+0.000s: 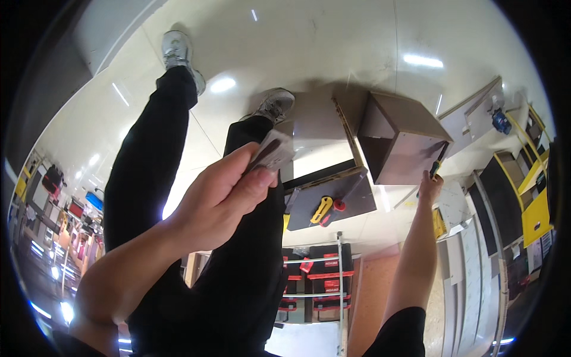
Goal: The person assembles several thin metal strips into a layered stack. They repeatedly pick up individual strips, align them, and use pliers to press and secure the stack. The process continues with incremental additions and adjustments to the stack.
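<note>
Grips plastic packet (272, 152) in left hand (221, 193), slim tool (436, 166) in right hand (430, 187); has utility knife (321, 210) on panel (301, 209) between, cabinet (407, 157) edge alongside.

- A workshop, seemingly one for furniture or board work
- An open box of brown board (413, 140) stands on the glossy pale floor (345, 41), which mirrors ceiling lights
- A yellow hand tool (322, 210) lies on a dark panel (360, 199)
- Black-and-red cases (326, 265) sit on a metal rack (315, 295)
- Long boards (471, 279) stand side by side
</note>
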A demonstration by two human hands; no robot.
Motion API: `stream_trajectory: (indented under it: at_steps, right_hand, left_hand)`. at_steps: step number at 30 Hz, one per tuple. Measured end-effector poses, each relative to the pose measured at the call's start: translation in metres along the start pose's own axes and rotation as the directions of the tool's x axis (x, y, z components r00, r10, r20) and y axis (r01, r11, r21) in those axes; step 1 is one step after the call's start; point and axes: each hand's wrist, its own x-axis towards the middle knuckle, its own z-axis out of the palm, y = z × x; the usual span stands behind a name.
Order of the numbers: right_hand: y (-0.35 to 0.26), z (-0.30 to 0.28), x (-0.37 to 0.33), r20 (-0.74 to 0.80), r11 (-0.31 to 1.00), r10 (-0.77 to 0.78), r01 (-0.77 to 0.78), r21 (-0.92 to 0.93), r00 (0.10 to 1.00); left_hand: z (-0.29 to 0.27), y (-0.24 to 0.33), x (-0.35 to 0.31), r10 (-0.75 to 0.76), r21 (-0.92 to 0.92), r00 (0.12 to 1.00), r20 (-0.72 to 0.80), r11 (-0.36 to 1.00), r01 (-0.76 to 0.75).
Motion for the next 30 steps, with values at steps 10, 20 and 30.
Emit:
stream_trajectory:
  at_steps: [10,20,30]
  right_hand:
    - [-0.201,-0.245,-0.255,0.459,0.382,-0.496,-0.290,0.878,0.737]
    - [-0.280,-0.545,-0.436,-0.009,0.097,-0.973,0.444,0.891,0.230]
    - [-0.235,-0.668,-0.525,-0.591,-0.419,-0.806,0.715,0.559,-0.010]
  left_hand:
    - [0.021,0.129,-0.138,0.334,-0.063,0.942,-0.042,0.940,-0.336]
    - [0.066,0.214,-0.378,0.854,0.650,0.502,-0.135,0.459,-0.606]
    - [0.142,0.273,-0.560,0.909,0.784,0.216,0.356,-0.165,-0.599]
